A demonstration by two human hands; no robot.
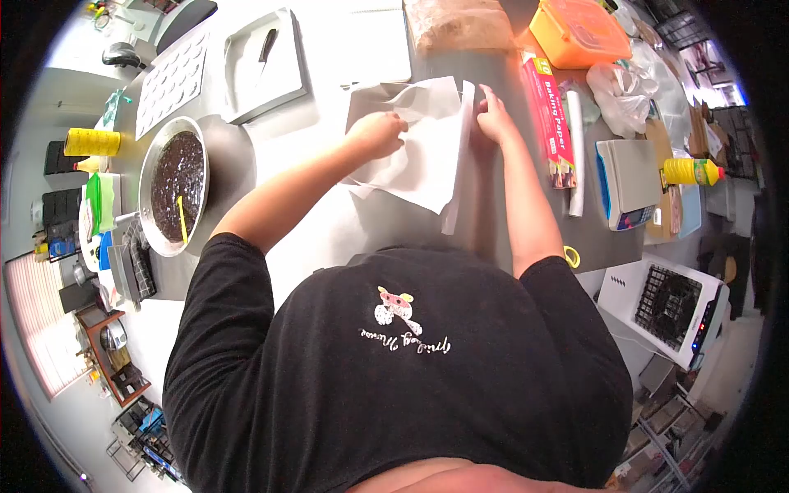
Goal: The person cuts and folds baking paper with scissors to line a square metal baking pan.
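A creased sheet of white baking paper (pixel 431 148) lies in front of me, its edges standing up and a long strip folded up along its right side. My left hand (pixel 378 134) reaches over the paper's left part with its fingers curled closed on it. Beside the folded right edge, my right hand (pixel 495 119) has its fingers stretched forward and apart, fingertips close to that edge. A red baking paper box (pixel 548 119) lies to the right, alongside a white paper roll (pixel 575 152).
On the left stands a metal bowl (pixel 146 177) of dark mixture with a yellow-handled utensil (pixel 182 218). Behind are a rectangular tray (pixel 296 62) holding a knife (pixel 267 45) and a round-cavity mould (pixel 173 82). An orange container (pixel 579 37), scale (pixel 629 177) and oil bottle (pixel 690 171) sit right.
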